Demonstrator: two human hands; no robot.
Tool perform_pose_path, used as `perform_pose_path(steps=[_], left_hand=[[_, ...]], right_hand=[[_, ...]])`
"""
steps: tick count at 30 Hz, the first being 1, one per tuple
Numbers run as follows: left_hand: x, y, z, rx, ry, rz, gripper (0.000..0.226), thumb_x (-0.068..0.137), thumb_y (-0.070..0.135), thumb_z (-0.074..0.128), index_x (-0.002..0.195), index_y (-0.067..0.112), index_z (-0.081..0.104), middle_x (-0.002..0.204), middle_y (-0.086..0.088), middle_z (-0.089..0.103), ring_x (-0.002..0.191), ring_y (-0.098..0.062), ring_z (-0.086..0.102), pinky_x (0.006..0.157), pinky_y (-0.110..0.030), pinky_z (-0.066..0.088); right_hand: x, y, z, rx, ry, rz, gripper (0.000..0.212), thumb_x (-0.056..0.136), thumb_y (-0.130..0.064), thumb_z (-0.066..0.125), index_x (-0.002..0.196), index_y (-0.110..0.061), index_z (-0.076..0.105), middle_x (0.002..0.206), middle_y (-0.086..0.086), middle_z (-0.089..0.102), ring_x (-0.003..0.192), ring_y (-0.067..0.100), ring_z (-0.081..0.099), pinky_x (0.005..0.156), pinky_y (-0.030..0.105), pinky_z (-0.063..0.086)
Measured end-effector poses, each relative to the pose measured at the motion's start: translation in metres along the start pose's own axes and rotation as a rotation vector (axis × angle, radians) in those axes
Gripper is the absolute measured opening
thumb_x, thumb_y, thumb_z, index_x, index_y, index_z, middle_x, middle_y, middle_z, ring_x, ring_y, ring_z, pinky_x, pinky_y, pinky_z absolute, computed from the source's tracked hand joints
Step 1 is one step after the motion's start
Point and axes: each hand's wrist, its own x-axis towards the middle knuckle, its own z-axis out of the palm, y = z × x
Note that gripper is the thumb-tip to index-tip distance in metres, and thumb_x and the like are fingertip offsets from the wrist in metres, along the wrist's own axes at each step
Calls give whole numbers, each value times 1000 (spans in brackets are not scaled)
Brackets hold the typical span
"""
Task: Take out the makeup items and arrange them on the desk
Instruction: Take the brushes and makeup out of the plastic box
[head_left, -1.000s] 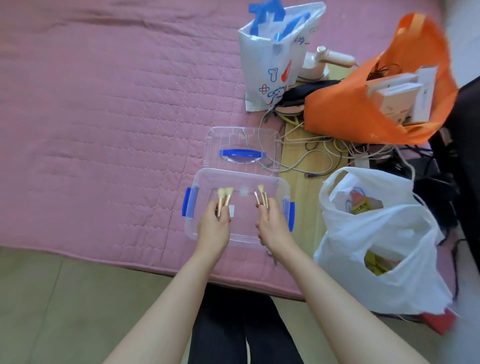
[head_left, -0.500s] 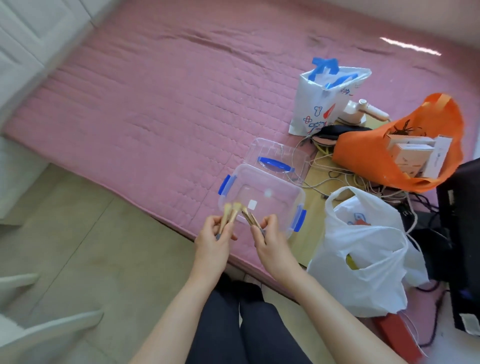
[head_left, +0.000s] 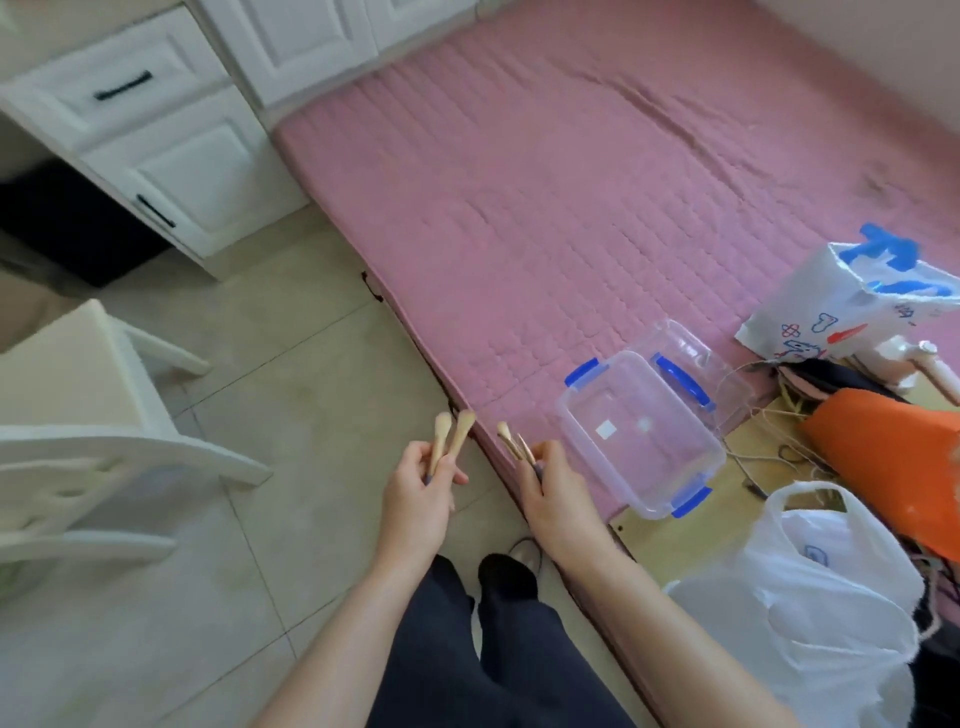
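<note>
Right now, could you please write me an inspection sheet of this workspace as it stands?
Surface: pink quilted mat on a tiled floor; no desk top seen.
Job's things: two makeup brushes in the left hand, more brushes in the right; clear box looks empty, lid behind it.
Clutter: orange bag, white plastic bag, printed bag.
Grippers: left hand and right hand each grip brushes.
Cables: tangled cords beside the box.
Surroundings: white drawers, white chair.

Open tiled floor (head_left: 291, 395) lies ahead of my hands; a white chair (head_left: 93, 447) crowds my left, the pink mattress (head_left: 571, 182) edge my right.
</note>
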Motion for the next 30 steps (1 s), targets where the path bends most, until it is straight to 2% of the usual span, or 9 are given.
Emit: perform_pose_path(steps=[3,11,15,23,30], left_hand=[[-2,-5,-28,-57,75,-22,7,95,18,51,90,17,55,73,2,66,48,-14,44,46,-28,36],[-8,-26,-114,-155,251,-94,7,96,18,51,99,22,56,81,-1,67,47,-11,47,46,-22,38],[-4,-35,-162,-210,318,-121,7,96,19,50,99,22,56,81,0,67,47,-10,48,44,-20,38],[20,-45,-257,-230,373,-96,7,96,20,52,100,21,57,79,1,67,48,-12,51,45,-23,39],[41,-47,-302,-268,403,-120,8,95,20,54,100,22,59,77,1,68,49,-11,48,47,-25,39]], right_hand=[[1,-22,16,-82,-79,-35,14,100,-29,35,92,-18,39,77,6,58,59,16,47,52,32,37],[3,-79,72,-179,-220,-76,17,99,-24,36,94,-9,43,80,13,59,60,18,44,54,36,38],[5,-108,107,-190,-244,-104,21,100,-26,37,86,-11,41,72,5,52,55,15,40,49,31,34],[15,-169,187,-197,-301,-172,20,99,-26,40,84,-13,45,67,-1,49,53,13,37,47,28,33],[32,-203,228,-202,-344,-186,19,99,-30,42,87,-18,51,72,2,59,56,13,46,51,30,42]])
